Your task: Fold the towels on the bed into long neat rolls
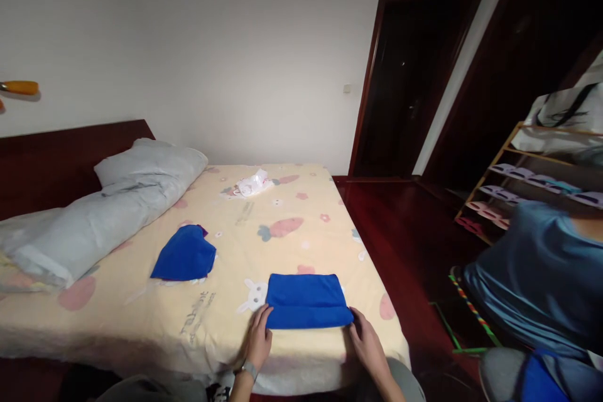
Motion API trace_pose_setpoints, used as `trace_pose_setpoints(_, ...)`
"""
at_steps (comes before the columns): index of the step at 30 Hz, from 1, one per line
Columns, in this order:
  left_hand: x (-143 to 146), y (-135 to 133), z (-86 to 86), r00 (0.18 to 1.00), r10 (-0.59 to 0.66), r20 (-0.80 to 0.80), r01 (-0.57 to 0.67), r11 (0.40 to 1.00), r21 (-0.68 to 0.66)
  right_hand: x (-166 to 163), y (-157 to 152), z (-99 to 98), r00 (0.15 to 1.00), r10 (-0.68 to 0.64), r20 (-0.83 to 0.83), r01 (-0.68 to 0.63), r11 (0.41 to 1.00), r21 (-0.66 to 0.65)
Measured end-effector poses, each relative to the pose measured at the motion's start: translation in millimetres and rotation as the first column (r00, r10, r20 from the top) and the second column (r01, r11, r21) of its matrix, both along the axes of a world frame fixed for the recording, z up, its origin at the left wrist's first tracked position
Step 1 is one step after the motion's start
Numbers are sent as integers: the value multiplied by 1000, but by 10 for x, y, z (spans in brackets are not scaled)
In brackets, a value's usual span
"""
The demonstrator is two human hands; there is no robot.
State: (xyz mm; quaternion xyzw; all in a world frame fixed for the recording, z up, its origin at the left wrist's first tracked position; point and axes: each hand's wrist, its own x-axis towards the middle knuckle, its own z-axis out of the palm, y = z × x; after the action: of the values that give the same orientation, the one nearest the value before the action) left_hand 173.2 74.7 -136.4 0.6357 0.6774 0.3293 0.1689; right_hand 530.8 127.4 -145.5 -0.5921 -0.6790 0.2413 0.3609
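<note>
A blue cloth (pixel 306 292) lies flat on the bed near its front edge, folded into a rectangle, with its near strip turned over in a band. My left hand (pixel 259 334), with a watch on the wrist, grips the left end of that band. At the opposite end, my right hand (pixel 366 338) pinches the near right corner between thumb and fingers. Farther left on the bed rests a second blue cloth (pixel 185 254), in an uneven shape with a dark reddish edge peeking out.
The bed (pixel 325 226) has a yellow patterned sheet. Grey bedding (pixel 117 207) lies at the left, and a crumpled white plastic bag (pixel 254 183) sits toward the wall. On the right are a shoe rack (pixel 509 151) with slippers and a person in a dark blue top (pixel 532 270).
</note>
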Motion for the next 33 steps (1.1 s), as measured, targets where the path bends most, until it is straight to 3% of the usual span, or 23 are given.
trace_pose_setpoints(5,-128,31,51,991,-10,136,12,1000,-12,5,68,-26,1000,29,7,-30,995,99)
trace_pose_setpoints(12,-115,-13,18,970,-72,-233,92,993,76,89,74,-70,990,127,58,-133,984,119)
trace_pose_setpoints(17,-91,33,162,931,-99,-351,133,988,73,135,109,-4,989,114,-90,-116,993,-23)
trace_pose_setpoints(23,-125,78,434,997,-16,-76,10,998,-67,153,68,96,963,27,-270,-76,982,-172)
trace_pose_setpoints(27,-115,93,316,982,96,162,-74,988,-136,137,46,66,965,7,-261,-74,967,-245)
trace_pose_setpoints(33,-105,62,119,936,151,316,-110,983,-145,96,69,-39,982,17,-188,-51,983,-175)
